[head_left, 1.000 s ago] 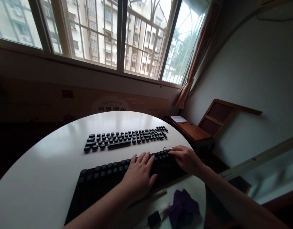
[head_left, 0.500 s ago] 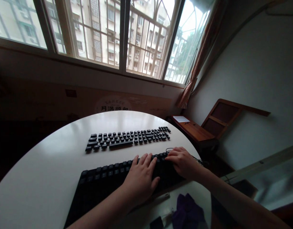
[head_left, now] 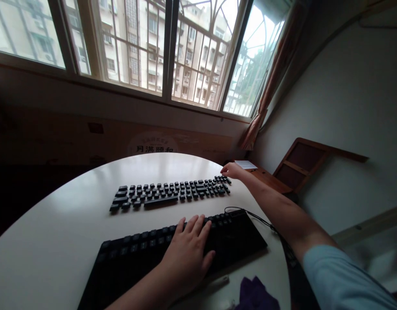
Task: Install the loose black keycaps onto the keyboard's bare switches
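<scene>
A black keyboard [head_left: 237,241] lies at a slant on the white round table [head_left: 49,241]. Keycaps fill its far rows, while its near part is bare and dark. My left hand [head_left: 188,247] rests flat across the middle of the keyboard, fingers spread. Beyond it, loose black keycaps [head_left: 159,200] stand in rows on the tabletop, with a long spacebar in the nearest row. My right hand [head_left: 232,170] reaches to the far right end of these rows, fingertips pinched at a small dark keycap [head_left: 221,173], mostly hidden by the fingers.
The keyboard's black cable [head_left: 259,219] loops off its far right corner over the table edge. Near me lie a purple cloth [head_left: 256,295] and a slim grey tool [head_left: 217,282]. A wooden chair [head_left: 297,165] and a barred window [head_left: 198,56] are beyond the table.
My right hand has left the keyboard's far right keys and moved forward to the loose keycaps. My left hand stays on the keyboard. The view has shifted slightly.
</scene>
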`<act>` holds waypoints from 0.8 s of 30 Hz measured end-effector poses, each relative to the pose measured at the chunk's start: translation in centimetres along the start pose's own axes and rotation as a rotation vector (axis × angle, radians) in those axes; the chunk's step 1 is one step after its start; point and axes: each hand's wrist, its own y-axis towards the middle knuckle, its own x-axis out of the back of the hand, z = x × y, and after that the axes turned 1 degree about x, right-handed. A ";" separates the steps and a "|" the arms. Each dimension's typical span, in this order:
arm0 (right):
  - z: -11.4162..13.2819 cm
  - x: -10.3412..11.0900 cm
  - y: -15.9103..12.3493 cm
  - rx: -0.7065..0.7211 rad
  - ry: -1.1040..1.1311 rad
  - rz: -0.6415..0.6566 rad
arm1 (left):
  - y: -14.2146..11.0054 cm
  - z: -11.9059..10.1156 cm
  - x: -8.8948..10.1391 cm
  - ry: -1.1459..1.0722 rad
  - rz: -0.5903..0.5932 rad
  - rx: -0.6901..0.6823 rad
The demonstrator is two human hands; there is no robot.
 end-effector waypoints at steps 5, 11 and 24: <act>-0.7 -1.7 3.4 -0.006 -0.020 0.169 | 0.0 0.0 0.2 -0.013 0.025 -0.001; -0.8 -2.8 5.4 -0.002 -0.049 0.266 | 0.1 0.0 0.3 -0.017 0.050 0.010; 0.8 -3.1 5.5 -0.011 -0.091 0.218 | 0.0 0.3 -0.3 -0.017 0.007 -0.008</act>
